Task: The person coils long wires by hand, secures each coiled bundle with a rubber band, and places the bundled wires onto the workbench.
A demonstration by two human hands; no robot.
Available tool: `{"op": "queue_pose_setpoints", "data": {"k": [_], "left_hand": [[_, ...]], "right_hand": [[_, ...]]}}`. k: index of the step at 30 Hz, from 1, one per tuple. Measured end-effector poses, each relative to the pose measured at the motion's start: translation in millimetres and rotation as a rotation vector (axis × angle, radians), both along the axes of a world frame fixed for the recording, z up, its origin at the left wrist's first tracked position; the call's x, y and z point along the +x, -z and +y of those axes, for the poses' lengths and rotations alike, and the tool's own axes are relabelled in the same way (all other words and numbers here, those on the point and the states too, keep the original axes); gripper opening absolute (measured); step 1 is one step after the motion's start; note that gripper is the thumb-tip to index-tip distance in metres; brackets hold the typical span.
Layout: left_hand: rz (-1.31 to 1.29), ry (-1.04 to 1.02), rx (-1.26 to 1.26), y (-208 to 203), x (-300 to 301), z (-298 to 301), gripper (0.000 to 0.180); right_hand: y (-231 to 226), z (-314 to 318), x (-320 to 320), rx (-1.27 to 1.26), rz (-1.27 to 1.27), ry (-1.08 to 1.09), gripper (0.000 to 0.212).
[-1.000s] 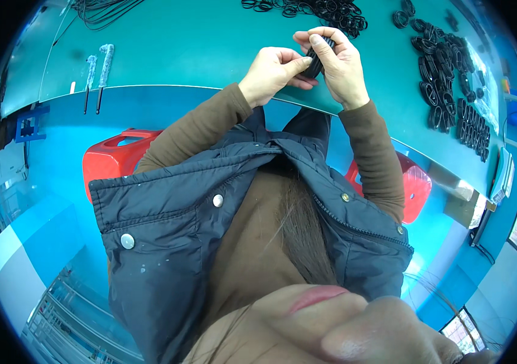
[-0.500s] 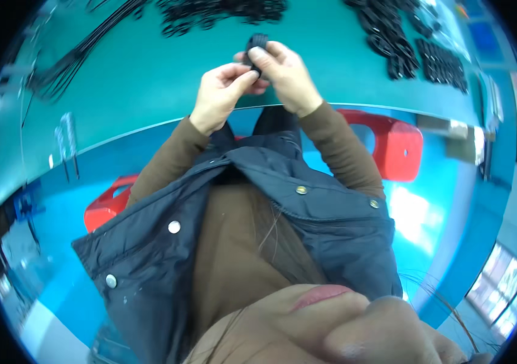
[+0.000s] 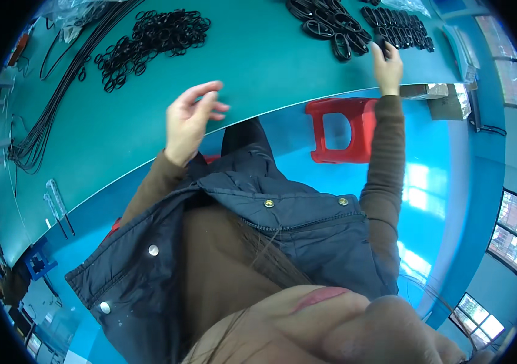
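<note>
Above the table's near edge, my left hand [image 3: 190, 118] is empty, its fingers apart and loosely curled. My right hand [image 3: 388, 70] reaches out to the far right, its fingers closed around a small black coiled cable [image 3: 381, 43], partly hidden by the hand. Just beyond it lie neat rows of similar black coiled cables [image 3: 401, 29]. To the left of these rows is a looser heap of black cable coils [image 3: 334, 25]. A pile of small black rings [image 3: 155, 42] lies beyond my left hand.
The green table [image 3: 258, 67] spans the far side. Long black cable strands [image 3: 64, 91] lie along its left part. Two thin tools with pale handles [image 3: 56, 197] rest at the near left edge. A red plastic stool [image 3: 361, 130] and cardboard boxes [image 3: 449, 104] stand below the right edge.
My hands have parted. The right one has carried the black coiled cable to the right, towards the rows; the left has let go and moved left. The view has shifted right.
</note>
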State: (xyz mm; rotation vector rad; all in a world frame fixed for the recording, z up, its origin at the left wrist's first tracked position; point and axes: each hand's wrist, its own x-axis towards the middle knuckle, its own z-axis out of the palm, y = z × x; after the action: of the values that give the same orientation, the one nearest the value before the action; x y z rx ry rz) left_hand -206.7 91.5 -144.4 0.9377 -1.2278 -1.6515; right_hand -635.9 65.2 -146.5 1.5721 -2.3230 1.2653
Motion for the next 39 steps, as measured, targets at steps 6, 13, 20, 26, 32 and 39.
{"op": "queue_pose_setpoints", "data": {"k": [6, 13, 20, 26, 32, 39], "left_hand": [[-0.134, -0.252, 0.024, 12.6, 55.3, 1.9, 0.024], [-0.468, -0.326, -0.168, 5.7, 100.1, -10.5, 0.022], [-1.564, -0.591, -0.631, 3.7, 229.8, -112.9, 0.028], [-2.063, -0.741, -0.471, 42.5, 328.0, -182.5, 0.018], [-2.110, -0.653, -1.015, 16.7, 348.5, -172.5, 0.012], [-1.707, -0.887, -1.485, -98.1, 302.3, -177.6, 0.005]], "right_hand": [[40.2, -3.5, -124.7, 0.522, 0.316, 0.285, 0.058], [55.2, -4.0, -158.7, 0.405, 0.279, 0.063, 0.073], [13.0, -5.9, -53.8, -0.033, 0.235, 0.123, 0.040], [-47.4, -32.7, 143.8, -0.136, 0.277, -0.522, 0.012], [-69.5, -88.7, 329.4, -0.150, 0.281, -1.064, 0.006], [-72.6, -218.4, 537.1, -0.376, 0.332, -1.211, 0.061]]}}
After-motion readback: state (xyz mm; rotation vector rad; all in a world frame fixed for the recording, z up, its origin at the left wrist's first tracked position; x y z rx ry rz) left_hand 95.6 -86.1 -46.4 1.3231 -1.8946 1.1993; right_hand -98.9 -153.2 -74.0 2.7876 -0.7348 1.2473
